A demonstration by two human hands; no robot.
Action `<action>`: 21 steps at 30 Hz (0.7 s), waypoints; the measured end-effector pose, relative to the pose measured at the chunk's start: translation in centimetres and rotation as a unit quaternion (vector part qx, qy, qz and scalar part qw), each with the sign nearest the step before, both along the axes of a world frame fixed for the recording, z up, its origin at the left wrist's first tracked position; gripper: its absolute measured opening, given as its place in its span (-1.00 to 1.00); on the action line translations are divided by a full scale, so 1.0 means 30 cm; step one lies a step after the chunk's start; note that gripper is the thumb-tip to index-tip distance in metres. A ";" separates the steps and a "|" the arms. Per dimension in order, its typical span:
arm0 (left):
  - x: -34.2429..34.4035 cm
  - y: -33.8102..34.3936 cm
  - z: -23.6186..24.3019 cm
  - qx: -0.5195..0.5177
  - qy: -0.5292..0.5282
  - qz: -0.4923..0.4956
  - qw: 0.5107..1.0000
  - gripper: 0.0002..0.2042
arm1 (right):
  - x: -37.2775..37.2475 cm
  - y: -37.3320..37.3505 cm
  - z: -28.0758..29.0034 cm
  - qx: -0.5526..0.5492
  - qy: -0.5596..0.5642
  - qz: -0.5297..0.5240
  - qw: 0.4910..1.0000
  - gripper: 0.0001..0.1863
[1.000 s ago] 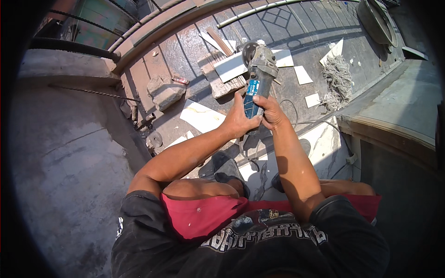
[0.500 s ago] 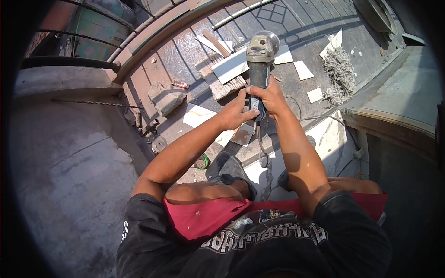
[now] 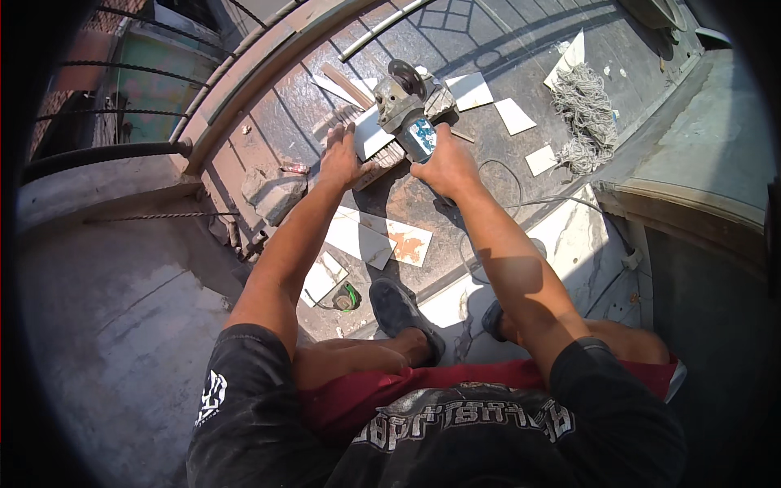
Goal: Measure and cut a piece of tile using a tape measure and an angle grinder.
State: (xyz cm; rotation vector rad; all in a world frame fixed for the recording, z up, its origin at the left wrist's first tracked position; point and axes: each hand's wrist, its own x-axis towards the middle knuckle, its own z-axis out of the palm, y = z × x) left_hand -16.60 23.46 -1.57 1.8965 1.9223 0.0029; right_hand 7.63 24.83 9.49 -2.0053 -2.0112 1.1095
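Observation:
My right hand is wrapped round the body of an angle grinder, whose grey gear head and dark disc point away from me. The grinder hangs over a white tile strip. At the tile's left end lies my left hand, fingers stretched out and thumb apart. Whether it presses on the tile or only on the support beneath cannot be made out. Under the tile is a rough, ribbed block, partly hidden by the tile and my hands.
White tile offcuts lie to the right, by a heap of grey string. A broken concrete lump sits left. Near my feet are cut tiles and a green-edged tape measure. A cable runs right.
My left hand has let go of the grinder and moved forward and left to the tile. The grinder, in my right hand alone, has swung left and turned, its disc now seen more edge-on.

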 end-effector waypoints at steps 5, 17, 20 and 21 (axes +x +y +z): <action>0.043 -0.011 -0.046 0.121 -0.057 0.054 0.989 -0.20 | -0.038 -0.006 -0.024 -0.020 -0.012 0.012 1.000 -0.28; 0.072 0.031 -0.067 0.109 -0.173 0.132 0.970 -0.49 | -0.179 -0.011 -0.149 0.003 -0.023 0.054 0.998 -0.37; -0.023 0.042 -0.155 0.010 0.033 0.123 0.992 -0.39 | -0.206 -0.001 -0.144 -0.002 -0.023 0.047 0.999 -0.36; -0.029 0.030 -0.165 0.009 0.032 0.123 0.992 -0.39 | -0.206 0.006 -0.151 -0.003 -0.023 0.047 0.999 -0.36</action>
